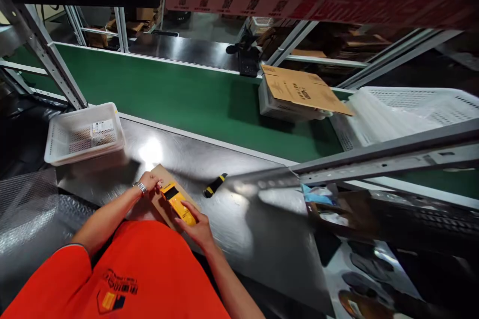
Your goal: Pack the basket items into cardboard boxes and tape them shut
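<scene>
A yellow package (178,204) with a dark panel near its upper end lies over a flat brown cardboard piece (163,174) at the near edge of the metal table. My right hand (197,226) is wrapped round the lower right side of the package. At its upper left end, my left hand (150,182) pinches the package's tip or something small there; the fingertips are too small to make out fully. To the right of the cardboard, a black and yellow cutter (215,185) rests on the table, touched by neither hand.
A white basket (85,134) holding a labelled item stands at the table's left. Beyond the metal table (239,219) runs a green conveyor (179,94), bearing a bin topped with cardboard (305,88). Metal posts flank the table, and a white crate (419,109) is at the right.
</scene>
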A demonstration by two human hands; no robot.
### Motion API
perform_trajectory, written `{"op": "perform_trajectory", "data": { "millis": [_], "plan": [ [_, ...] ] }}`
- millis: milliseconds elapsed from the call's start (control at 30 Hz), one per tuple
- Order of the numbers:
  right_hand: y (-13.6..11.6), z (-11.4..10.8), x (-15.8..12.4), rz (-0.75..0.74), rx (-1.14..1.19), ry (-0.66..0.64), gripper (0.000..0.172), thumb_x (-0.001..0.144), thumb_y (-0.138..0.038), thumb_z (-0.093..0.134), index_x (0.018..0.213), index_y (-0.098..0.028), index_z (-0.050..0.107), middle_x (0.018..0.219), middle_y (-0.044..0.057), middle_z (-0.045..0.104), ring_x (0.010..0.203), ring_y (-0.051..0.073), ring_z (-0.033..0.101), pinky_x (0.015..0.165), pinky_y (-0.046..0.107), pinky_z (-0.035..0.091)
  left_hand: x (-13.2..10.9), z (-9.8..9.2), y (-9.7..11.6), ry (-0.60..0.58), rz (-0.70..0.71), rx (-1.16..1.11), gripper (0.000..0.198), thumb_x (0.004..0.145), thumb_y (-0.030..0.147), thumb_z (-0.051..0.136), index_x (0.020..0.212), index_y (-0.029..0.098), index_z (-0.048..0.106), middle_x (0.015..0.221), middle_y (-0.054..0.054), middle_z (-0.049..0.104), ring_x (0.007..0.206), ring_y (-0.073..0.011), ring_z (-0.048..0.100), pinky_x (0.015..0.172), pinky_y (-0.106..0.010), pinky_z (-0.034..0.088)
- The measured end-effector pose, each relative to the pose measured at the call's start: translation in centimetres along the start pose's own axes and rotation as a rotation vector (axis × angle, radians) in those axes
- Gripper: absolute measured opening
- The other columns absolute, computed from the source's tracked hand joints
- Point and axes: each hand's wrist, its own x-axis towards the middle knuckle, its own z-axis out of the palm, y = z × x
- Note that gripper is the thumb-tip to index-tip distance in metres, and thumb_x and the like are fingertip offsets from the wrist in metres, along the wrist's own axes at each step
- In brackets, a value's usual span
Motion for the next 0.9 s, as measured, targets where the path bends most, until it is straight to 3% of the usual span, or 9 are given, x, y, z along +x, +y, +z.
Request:
{"op": "perform_trajectory", "data": {
  "millis": [133,200,333,433,533,633,767,833,900],
  "plan": [
    [-1.1,-0.3,0.2,0.041,-0.046,0.016,0.049,0.081,-0.057,0.096,0.119,-0.027,0.098,0.124,0.018,0.099,0.103,0.039,0.097,0.092,0.049,0.082,2.7,-5.9,1.6,0.174,0.020,0.173,0.039,0.117,0.041,0.075,0.086,0.019,0.080,0.078,-0.008,0.076,0.099,-0.0274,0.082,0.093,-0.037,0.066],
    [-1.6,0.1,0.6,0.045,-0.070,0.008,0.048,0.081,-0.057,0.093,0.118,-0.026,0.098,0.121,0.018,0.099,0.099,0.039,0.097,0.090,0.050,0.081,3.7,-7.2,1.5,0.184,0.018,0.259,0.037,0.119,0.039,0.075,0.087,0.019,0.079,0.081,-0.006,0.077,0.099,-0.0255,0.082,0.098,-0.039,0.067],
    [-2.0,0.7,1.5,0.054,-0.123,-0.019,0.051,0.083,-0.056,0.091,0.121,-0.023,0.098,0.120,0.019,0.099,0.100,0.041,0.097,0.092,0.053,0.082,4.5,-5.9,-0.1,0.135,0.006,0.413,0.036,0.118,0.045,0.084,0.093,0.019,0.080,0.095,-0.003,0.084,0.101,-0.0237,0.083,0.103,-0.041,0.068],
    [-1.9,0.7,1.8,0.068,-0.145,-0.042,0.052,0.083,-0.056,0.089,0.123,-0.024,0.098,0.119,0.018,0.099,0.102,0.041,0.097,0.096,0.055,0.082,4.7,-4.8,-1.1,0.105,0.022,0.488,0.021,0.112,0.035,0.086,0.099,0.019,0.087,0.107,-0.012,0.091,0.116,-0.0288,0.085,0.106,-0.038,0.064],
    [-1.7,0.6,2.1,0.089,-0.139,-0.064,0.055,0.083,-0.059,0.089,0.125,-0.024,0.098,0.121,0.018,0.099,0.103,0.040,0.096,0.098,0.057,0.081,5.0,-5.4,-1.3,0.112,0.053,0.542,0.017,0.104,0.029,0.090,0.114,0.015,0.090,0.123,-0.020,0.094,0.137,-0.0365,0.083,0.115,-0.039,0.060],
    [-1.7,0.6,2.3,0.116,-0.123,-0.069,0.057,0.082,-0.058,0.090,0.125,-0.022,0.098,0.124,0.020,0.099,0.104,0.039,0.096,0.096,0.055,0.080,5.3,-6.7,-1.0,0.089,0.075,0.583,0.021,0.109,0.031,0.082,0.114,0.011,0.089,0.119,-0.023,0.093,0.133,-0.0375,0.084,0.117,-0.043,0.060],
    [-2.2,0.7,2.8,0.155,-0.089,-0.107,0.058,0.081,-0.058,0.092,0.127,-0.022,0.098,0.126,0.018,0.098,0.105,0.038,0.095,0.096,0.053,0.079,4.7,-7.0,-0.5,-0.050,0.177,0.595,0.035,0.105,0.032,0.081,0.131,0.008,0.090,0.119,-0.021,0.093,0.124,-0.0366,0.087,0.113,-0.042,0.065],
    [-2.6,0.7,3.0,0.188,-0.073,-0.129,0.059,0.081,-0.057,0.092,0.128,-0.023,0.098,0.122,0.015,0.099,0.101,0.036,0.094,0.095,0.051,0.079,3.9,-5.9,-0.3,-0.118,0.283,0.604,0.062,0.089,0.033,0.097,0.146,0.010,0.088,0.146,-0.025,0.090,0.145,-0.0440,0.081,0.127,-0.047,0.062],
    [-3.1,0.8,3.2,0.224,-0.058,-0.136,0.058,0.079,-0.053,0.093,0.128,-0.022,0.097,0.117,0.014,0.098,0.095,0.033,0.093,0.091,0.049,0.078,3.1,-4.1,0.2,-0.200,0.423,0.650,0.090,0.074,0.038,0.110,0.157,0.011,0.084,0.175,-0.030,0.075,0.172,-0.0535,0.062,0.148,-0.057,0.046]
  ]
}}
